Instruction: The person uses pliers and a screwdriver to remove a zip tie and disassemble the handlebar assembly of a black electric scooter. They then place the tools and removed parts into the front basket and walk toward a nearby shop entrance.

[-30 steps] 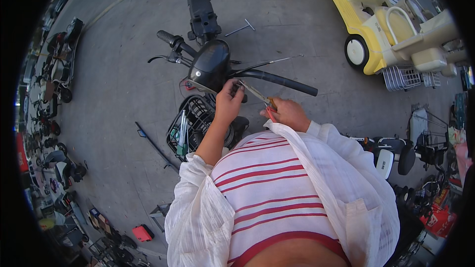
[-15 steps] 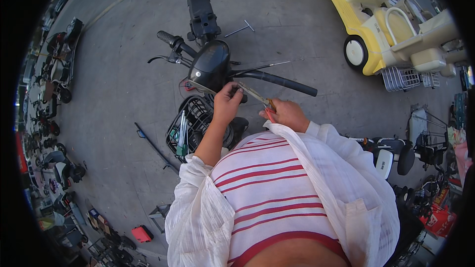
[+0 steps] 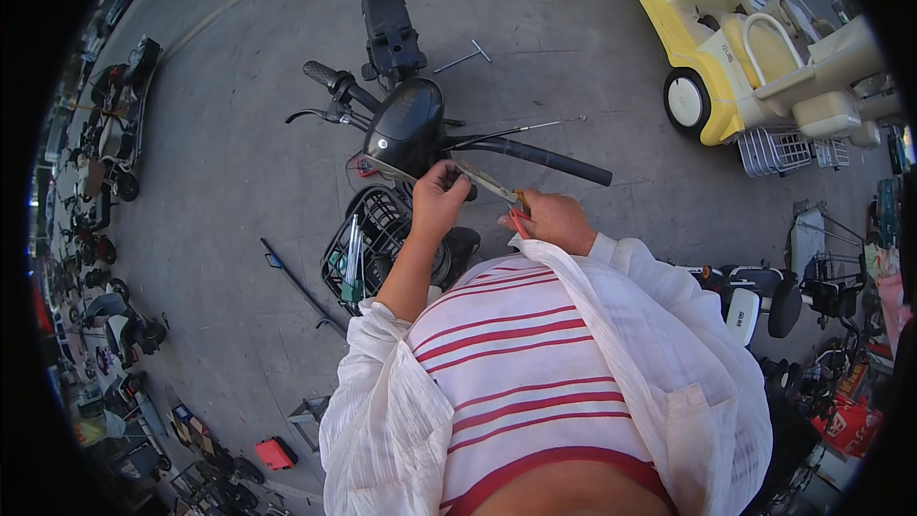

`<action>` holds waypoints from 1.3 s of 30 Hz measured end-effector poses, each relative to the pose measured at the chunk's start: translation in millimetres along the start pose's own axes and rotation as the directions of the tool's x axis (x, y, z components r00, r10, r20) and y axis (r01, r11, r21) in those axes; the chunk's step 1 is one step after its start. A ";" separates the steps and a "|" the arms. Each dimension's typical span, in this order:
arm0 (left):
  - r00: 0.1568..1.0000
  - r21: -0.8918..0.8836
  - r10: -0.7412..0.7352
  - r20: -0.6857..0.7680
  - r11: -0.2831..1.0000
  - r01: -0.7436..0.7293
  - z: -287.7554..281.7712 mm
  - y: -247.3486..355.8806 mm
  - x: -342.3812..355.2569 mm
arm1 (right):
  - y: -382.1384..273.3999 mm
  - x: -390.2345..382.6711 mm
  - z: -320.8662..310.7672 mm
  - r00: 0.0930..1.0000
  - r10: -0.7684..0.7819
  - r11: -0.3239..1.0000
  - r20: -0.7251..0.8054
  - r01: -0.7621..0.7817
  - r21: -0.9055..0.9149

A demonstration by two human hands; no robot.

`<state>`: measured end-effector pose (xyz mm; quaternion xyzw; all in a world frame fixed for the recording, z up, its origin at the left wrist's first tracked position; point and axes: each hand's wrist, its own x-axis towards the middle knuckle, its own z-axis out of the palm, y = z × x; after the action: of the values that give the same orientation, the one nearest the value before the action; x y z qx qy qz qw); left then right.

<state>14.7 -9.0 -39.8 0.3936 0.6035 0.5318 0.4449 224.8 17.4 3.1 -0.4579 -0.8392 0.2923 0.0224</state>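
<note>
While the right hand (image 3: 554,221) clasps red-handled scissors (image 3: 492,183) near a bare black handlebar tube (image 3: 549,159), the left hand (image 3: 440,196), fingers bunched, is at the tips beside the dark headlight housing (image 3: 409,124), its hold unclear.

From head height, one wide fisheye view faces steeply down, the striped shirt (image 3: 525,354) close at bottom centre, concrete floor (image 3: 239,153) spreading beyond

The right hand (image 3: 554,220) grips a tool (image 3: 493,183), its tip beside the left hand's (image 3: 439,201) bent fingers. Beyond those fingers sits the cowl (image 3: 406,124); left of them, the basket (image 3: 378,205); beyond the right fingers, the bar (image 3: 549,161).
</note>
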 end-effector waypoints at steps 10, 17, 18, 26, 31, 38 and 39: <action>0.998 -0.114 -0.052 0.024 0.992 0.055 0.1 1.3 -0.5 | -3.1 -0.1 -4.1 0.999 -0.008 0.999 0.036 0.007 0.038; 0.999 -0.101 -0.038 0.031 0.994 0.041 -1.2 -0.6 0.7 | -1.3 3.2 -2.3 0.998 -0.002 1.000 0.058 0.001 0.028; 0.999 -0.093 -0.044 0.029 0.995 0.046 -1.3 0.0 0.8 | -0.8 3.7 -2.4 0.998 -0.001 0.999 0.066 -0.001 0.032; 0.995 -0.114 -0.091 0.043 0.989 0.095 -2.4 8.4 -2.0 | 0.6 3.9 -3.1 0.991 -0.003 0.979 0.131 -0.024 0.203; 0.995 -0.079 -0.065 0.081 0.994 0.072 -7.1 7.2 -1.3 | 6.8 2.1 4.8 0.977 -0.096 0.797 0.189 -0.038 0.603; 0.992 -0.059 -0.050 0.113 0.997 0.057 -11.0 6.4 -0.8 | 31.5 10.9 19.8 0.918 -0.171 0.686 0.358 -0.150 0.712; 0.993 -0.051 -0.036 0.111 0.998 0.042 -11.4 6.4 -1.0 | 33.5 12.8 22.5 0.907 -0.180 0.665 0.381 -0.173 0.726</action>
<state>4.2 -12.4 -32.9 0.3986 0.5714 0.5164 0.4980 235.9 30.6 -35.6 -0.3321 -0.6302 0.7013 0.0267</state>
